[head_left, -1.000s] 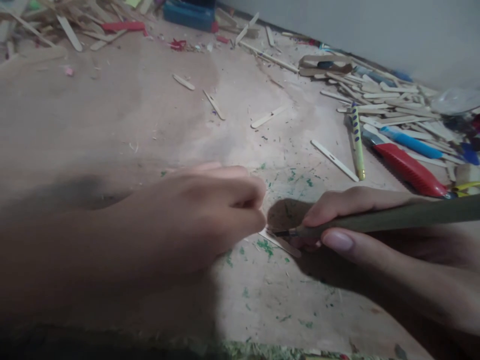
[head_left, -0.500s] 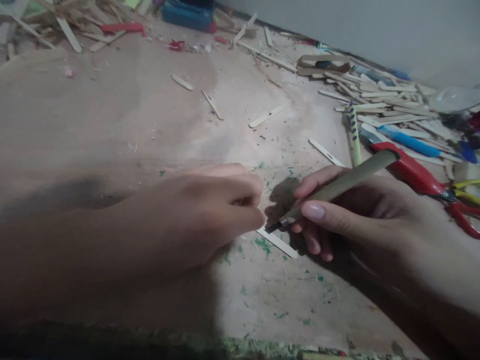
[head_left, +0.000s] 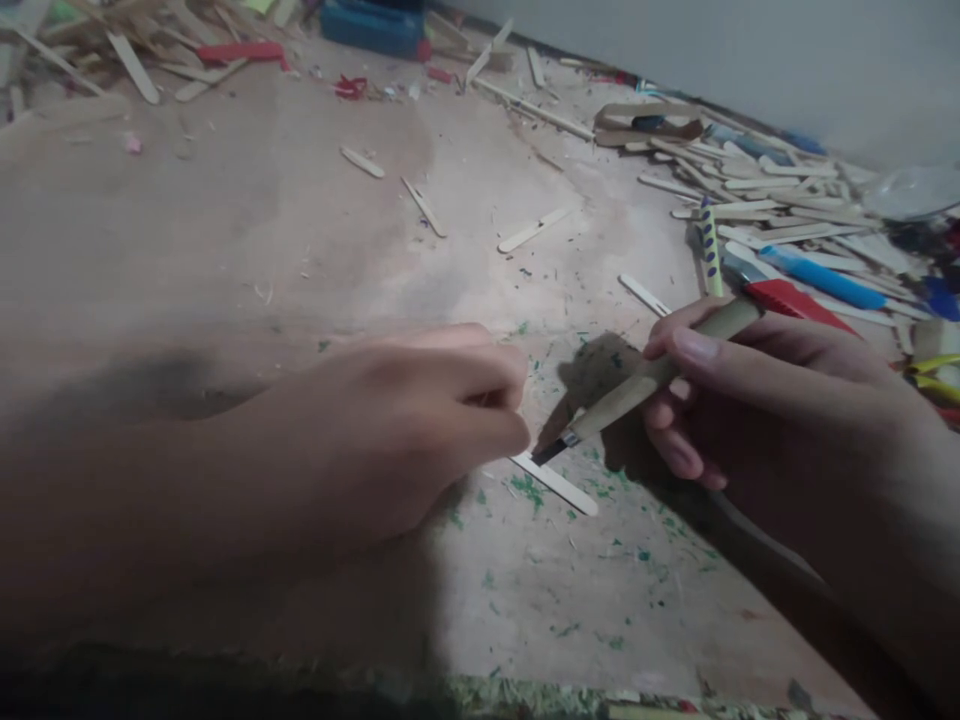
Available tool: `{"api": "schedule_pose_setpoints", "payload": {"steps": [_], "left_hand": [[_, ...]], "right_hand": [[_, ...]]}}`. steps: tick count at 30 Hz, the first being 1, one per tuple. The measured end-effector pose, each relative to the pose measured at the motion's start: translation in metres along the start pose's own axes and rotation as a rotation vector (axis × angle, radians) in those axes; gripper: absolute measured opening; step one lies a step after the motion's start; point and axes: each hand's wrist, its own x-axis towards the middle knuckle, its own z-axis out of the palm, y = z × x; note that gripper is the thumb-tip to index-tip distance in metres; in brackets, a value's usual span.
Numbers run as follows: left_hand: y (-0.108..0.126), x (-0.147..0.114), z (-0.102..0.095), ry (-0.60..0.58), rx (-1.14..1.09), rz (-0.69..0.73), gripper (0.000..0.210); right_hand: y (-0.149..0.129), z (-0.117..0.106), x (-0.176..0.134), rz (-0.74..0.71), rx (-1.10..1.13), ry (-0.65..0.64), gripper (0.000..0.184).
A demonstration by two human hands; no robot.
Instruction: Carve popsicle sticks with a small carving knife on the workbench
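Note:
My left hand (head_left: 442, 410) is closed low over the tabletop, its fingers pinching a pale popsicle stick (head_left: 566, 488). The stick's rounded end sticks out to the lower right, while the rest is hidden under the hand. In my right hand (head_left: 720, 390) is a wood-carving chisel (head_left: 622, 400) with a wooden handle and a short dark blade. The blade tip is at the stick, close beside the left fingertips. Green shavings lie scattered around the stick.
Several loose sticks, among them a notched one (head_left: 534, 231), lie farther back on the wooden board (head_left: 225, 220). A heap of sticks (head_left: 795, 200) is at the right, near a blue pen-like tube (head_left: 821, 277) and a red-handled tool (head_left: 795, 300). A blue box (head_left: 373, 28) stands at the back.
My right hand has slid back along the chisel handle, up and to the right, away from the blade. The blade stays at the stick; my left hand has hardly moved.

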Motion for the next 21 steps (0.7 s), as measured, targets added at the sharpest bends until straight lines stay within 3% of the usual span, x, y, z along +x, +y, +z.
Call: {"api": "schedule_pose_setpoints", "payload": {"steps": [6,9,14,19,21], "left_hand": [[0.003,0.001,-0.002,0.019,-0.008,0.008,0.043],[0.001,0.003,-0.002,0.017,-0.028,0.016,0.048],[0.001,0.004,-0.004,0.033,-0.032,0.023,0.041],[0.015,0.005,-0.014,-0.064,-0.05,-0.11,0.041],[0.016,0.005,-0.014,-0.087,0.006,-0.091,0.044]], "right_hand": [[-0.007,0.0,0.0,0.067,-0.074,0.023,0.052],[-0.009,-0.002,-0.001,0.029,-0.062,0.049,0.049],[-0.006,-0.004,-0.011,-0.169,-0.087,0.147,0.041],[0.005,-0.005,-0.03,-0.473,-0.366,0.192,0.027],[0.006,-0.005,-0.036,-0.496,-0.458,0.2,0.031]]}}
